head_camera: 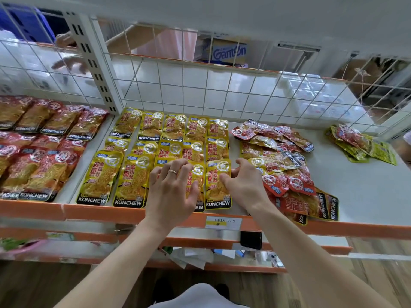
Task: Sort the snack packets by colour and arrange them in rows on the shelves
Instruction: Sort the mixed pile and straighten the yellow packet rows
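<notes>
Left hand [171, 185] lies spread flat on the front of three rows of yellow packets [131, 174]; right hand [244, 181], half-curled, touches the rightmost packet's edge.

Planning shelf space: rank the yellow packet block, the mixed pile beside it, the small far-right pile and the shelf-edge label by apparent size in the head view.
1. yellow packet block
2. mixed pile
3. small pile; it lies farther back, so it may look smaller than it is
4. shelf-edge label
</notes>
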